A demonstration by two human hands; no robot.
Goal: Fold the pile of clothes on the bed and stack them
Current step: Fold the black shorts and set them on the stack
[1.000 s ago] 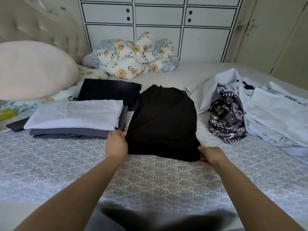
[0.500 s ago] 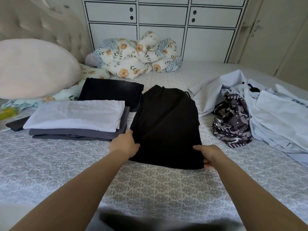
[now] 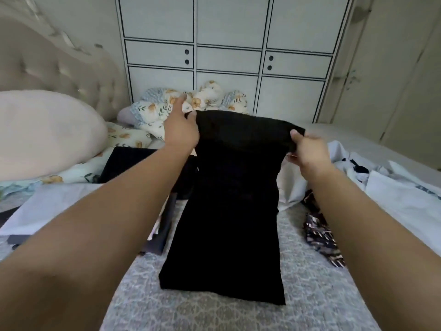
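Note:
A black garment (image 3: pixel 229 211) lies lengthwise on the patterned bedspread, its near edge flat and its far end lifted off the bed. My left hand (image 3: pixel 181 130) holds the far left corner, with the index finger pointing away. My right hand (image 3: pixel 307 151) pinches the far right corner with the thumb on top. To the left sits a stack of folded clothes (image 3: pixel 47 206), white on top of grey, partly hidden by my left forearm. A second dark folded piece (image 3: pixel 126 163) lies behind the stack. An unfolded pile of pale blue clothes (image 3: pixel 393 194) lies at the right, with a dark patterned garment (image 3: pixel 322 237).
A large cream pillow (image 3: pixel 45 132) and a floral bundle (image 3: pixel 167 111) lie near the tufted headboard (image 3: pixel 59 72). A white wardrobe (image 3: pixel 226 56) stands behind the bed. Bare bedspread (image 3: pixel 191 314) shows in front of the black garment.
Both hands left the near edge of the black garment, reached to its far end and lifted that end off the bed. The camera moved closer and lower.

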